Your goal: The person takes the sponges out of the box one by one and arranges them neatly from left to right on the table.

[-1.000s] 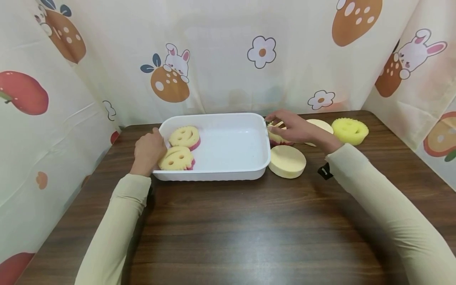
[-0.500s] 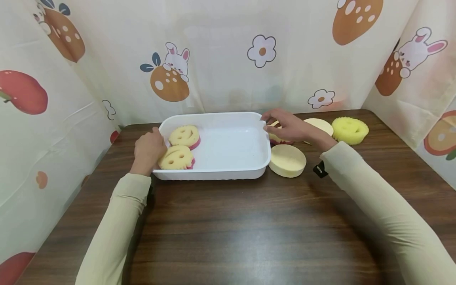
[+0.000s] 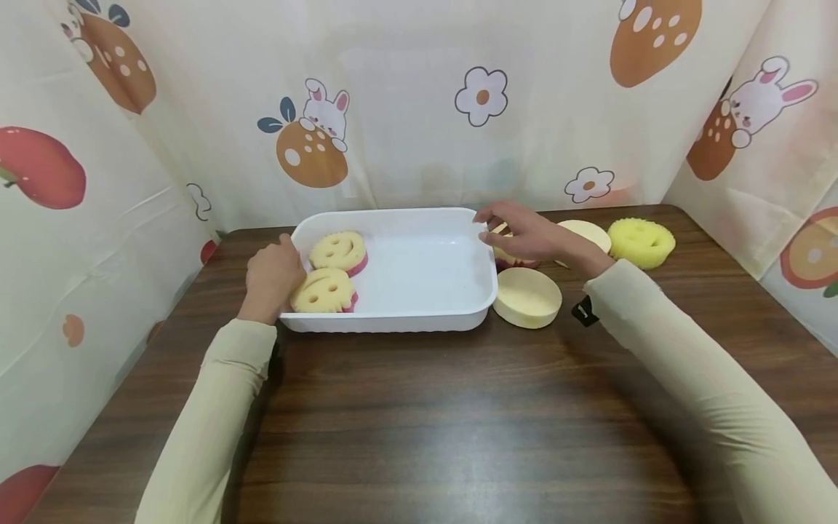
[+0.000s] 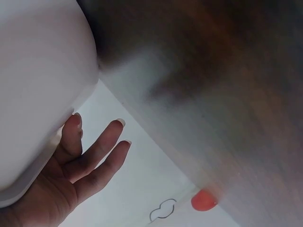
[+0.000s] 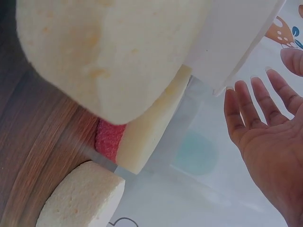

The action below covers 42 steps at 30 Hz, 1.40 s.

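Observation:
A white rectangular tray sits on the table, with two smiley-face sponges, cream on top and pink beneath, at its left end: one sponge behind the other. My left hand grips the tray's left rim. In the left wrist view several fingers extend below the rim, outside the wall; the thumb is hidden. Over the tray's right rim hovers my right hand, fingers loosely stretched and holding nothing. Its fingertips show close to the rim in the right wrist view.
Beside the tray's right wall lies a round cream sponge. Behind it, partly covered by my right hand, is a cream-and-pink sponge. Farther right are another round cream sponge and a yellow smiley sponge. A printed curtain hangs behind.
My right hand has shifted slightly left, from beside the tray's right end to over its rim. The left hand, tray and sponges stay put.

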Motion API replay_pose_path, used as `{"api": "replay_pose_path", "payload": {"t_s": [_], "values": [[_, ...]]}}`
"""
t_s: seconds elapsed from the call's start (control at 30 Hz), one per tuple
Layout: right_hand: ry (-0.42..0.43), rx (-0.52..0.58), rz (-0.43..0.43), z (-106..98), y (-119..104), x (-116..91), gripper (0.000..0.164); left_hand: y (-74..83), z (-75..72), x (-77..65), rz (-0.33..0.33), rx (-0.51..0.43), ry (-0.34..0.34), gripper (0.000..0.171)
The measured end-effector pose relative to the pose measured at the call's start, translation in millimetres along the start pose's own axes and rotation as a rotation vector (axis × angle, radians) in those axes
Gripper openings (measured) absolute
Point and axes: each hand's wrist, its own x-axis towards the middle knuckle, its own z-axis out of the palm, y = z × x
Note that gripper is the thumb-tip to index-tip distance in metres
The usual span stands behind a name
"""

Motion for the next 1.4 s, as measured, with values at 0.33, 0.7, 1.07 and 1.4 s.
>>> {"api": "replay_pose_path", "payload": {"t_s": [0.33,0.7,1.07,1.4], "values": [[-0.024,-0.013,-0.016,4,-4,5,0.038,0.4,-0.2,-2.0,0.0,-0.003,-0.01,0.057],[-0.033,-0.055,-0.027,3,-13,11,0.04,-0.2,-3.8,-3.1,0.001,0.009,0.01,0.048],[-0.052,-0.051,-0.039,3,-21,19,0.041,1.1,-2.0,-4.3,-0.007,0.0,0.014,0.05],[-0.052,-0.033,-0.064,5,-28,27,0.039,1.9,-2.6,-4.8,-0.012,0.0,0.019,0.047]]}}
